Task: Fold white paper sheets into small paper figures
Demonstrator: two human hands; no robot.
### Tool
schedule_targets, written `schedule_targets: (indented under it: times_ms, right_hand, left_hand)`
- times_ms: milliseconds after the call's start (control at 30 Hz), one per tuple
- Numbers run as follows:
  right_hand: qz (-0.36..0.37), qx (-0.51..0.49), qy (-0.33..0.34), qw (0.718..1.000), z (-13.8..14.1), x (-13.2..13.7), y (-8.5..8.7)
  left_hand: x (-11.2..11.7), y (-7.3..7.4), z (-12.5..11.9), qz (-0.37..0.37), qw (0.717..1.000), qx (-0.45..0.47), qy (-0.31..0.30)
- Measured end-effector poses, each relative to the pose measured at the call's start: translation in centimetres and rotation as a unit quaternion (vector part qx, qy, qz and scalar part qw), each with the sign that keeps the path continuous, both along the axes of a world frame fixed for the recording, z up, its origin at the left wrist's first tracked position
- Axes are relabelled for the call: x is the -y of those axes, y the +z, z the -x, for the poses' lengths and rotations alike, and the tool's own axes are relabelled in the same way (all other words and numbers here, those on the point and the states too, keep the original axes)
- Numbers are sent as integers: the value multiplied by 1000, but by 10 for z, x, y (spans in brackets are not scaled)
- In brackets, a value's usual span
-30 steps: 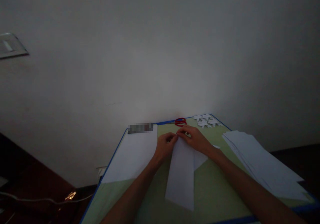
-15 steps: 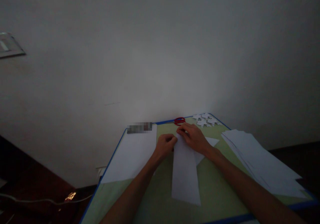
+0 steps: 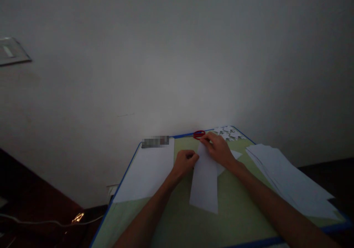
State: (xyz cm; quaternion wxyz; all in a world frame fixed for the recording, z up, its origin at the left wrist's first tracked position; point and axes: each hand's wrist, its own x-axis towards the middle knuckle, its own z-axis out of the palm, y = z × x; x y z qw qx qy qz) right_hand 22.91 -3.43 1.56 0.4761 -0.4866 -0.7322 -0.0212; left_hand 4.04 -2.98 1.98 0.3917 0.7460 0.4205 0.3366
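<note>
A strip of white paper (image 3: pixel 204 185) hangs between my two hands over the green tabletop. My left hand (image 3: pixel 186 163) pinches its left edge near the top, fingers curled. At the upper end my right hand (image 3: pixel 217 146) grips the strip between thumb and fingers. Partly hidden behind the strip and my right wrist lies another white paper piece (image 3: pixel 236 154) with a pointed corner. Just beyond my right fingertips are scissors with red handles (image 3: pixel 199 134). Several white paper cut-outs with pointed edges (image 3: pixel 228 133) lie at the far right corner.
A pile of white paper sheets (image 3: pixel 287 181) covers the table's right side. On the left lies a white sheet (image 3: pixel 146 170), with a blurred-out dark item (image 3: pixel 155 142) at its far end. Blue edging (image 3: pixel 254 243) borders the green table (image 3: pixel 177 226), which stands against a grey wall (image 3: pixel 177 63).
My right hand has shifted slightly up and to the right with the paper strip. The strip's lower end has risen, and my left hand has moved a little to the right.
</note>
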Motion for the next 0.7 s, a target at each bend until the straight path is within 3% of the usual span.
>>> schedule_targets:
  times_ms: [367,567,700]
  right_hand:
    - [12,-61,-58,996,-10,-47,23]
    - [-18,-82,-102,991,-27,-38,28]
    - [-92,-105,-133,981,-40,-29,42]
  left_hand:
    - [-8,-6,8,6,999,-41,5]
    - [-9,-2,10,-22,998,-62,9]
    - [-8,6,12,-47,996,-73,13]
